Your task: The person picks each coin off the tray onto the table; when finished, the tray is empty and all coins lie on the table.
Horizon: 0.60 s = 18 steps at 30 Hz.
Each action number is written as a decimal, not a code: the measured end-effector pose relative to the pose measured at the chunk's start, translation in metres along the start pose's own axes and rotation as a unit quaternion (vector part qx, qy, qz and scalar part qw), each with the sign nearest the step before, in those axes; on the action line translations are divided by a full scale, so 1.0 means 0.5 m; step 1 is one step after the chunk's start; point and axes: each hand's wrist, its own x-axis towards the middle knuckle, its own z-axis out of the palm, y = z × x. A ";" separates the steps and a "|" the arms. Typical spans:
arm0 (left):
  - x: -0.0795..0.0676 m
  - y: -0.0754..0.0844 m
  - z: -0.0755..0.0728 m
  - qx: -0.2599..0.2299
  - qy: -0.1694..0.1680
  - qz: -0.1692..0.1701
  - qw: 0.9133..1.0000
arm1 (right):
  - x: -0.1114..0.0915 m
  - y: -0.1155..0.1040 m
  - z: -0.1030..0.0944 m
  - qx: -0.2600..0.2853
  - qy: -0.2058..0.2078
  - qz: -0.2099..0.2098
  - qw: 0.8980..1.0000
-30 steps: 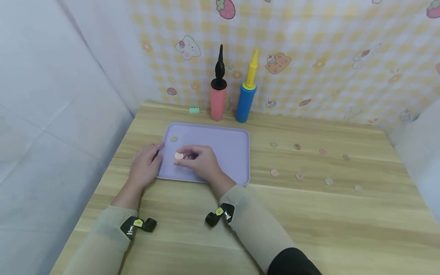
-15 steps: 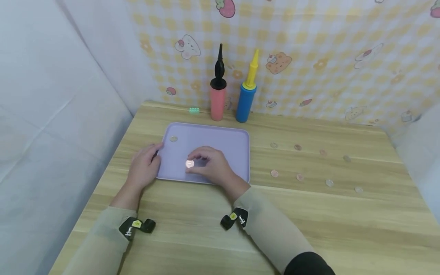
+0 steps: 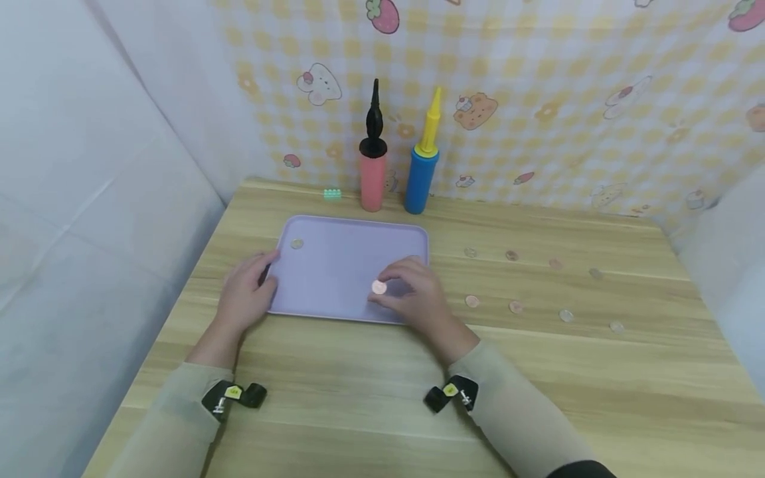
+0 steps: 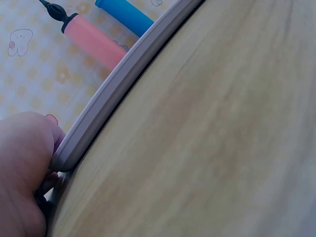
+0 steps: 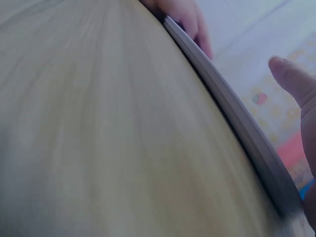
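Note:
In the head view my right hand [image 3: 418,295] pinches a shiny coin [image 3: 379,287] between thumb and fingertips, over the right part of a shallow lilac tray [image 3: 335,315]. A second coin [image 3: 297,243] lies in the tray's far left corner. My left hand [image 3: 245,292] holds the tray's left edge; the left wrist view shows its fingers [image 4: 56,136] at the rim near a corner. Only the thumb [image 5: 291,79] and a bit of the right hand show in the right wrist view, and the pinched coin is hidden there.
Right of the tray, several coins lie in two rows, among them a copper coin [image 3: 472,301] and a silver coin [image 3: 566,316]. Behind the tray stand a pink balloon pump [image 3: 372,182] and a blue balloon pump [image 3: 422,182], beside a small mint-green brick [image 3: 332,193].
My right hand has moved right across the tray, from near its left side to near its right side, with the coin pinched throughout. The left hand has stayed at the tray's left edge.

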 end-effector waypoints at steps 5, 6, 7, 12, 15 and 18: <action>-0.002 -0.002 0.000 0.005 -0.005 0.001 1.000 | -0.029 0.007 -0.054 0.003 -0.002 0.038 0.999; -0.003 -0.002 -0.001 0.005 -0.005 0.001 1.000 | -0.034 0.008 -0.062 -0.002 -0.006 0.049 0.999; -0.003 -0.002 -0.001 0.005 -0.006 0.001 1.000 | -0.039 0.008 -0.069 -0.009 -0.008 0.060 0.998; -0.002 -0.003 -0.001 0.006 -0.008 0.001 1.000 | -0.063 0.010 -0.104 -0.037 -0.017 0.115 0.993; 0.000 -0.002 -0.001 0.005 -0.010 -0.001 1.000 | -0.076 0.011 -0.129 -0.039 -0.017 0.145 0.988; 0.002 0.000 -0.001 0.005 -0.014 -0.002 1.000 | -0.092 0.013 -0.160 -0.045 -0.014 0.173 0.984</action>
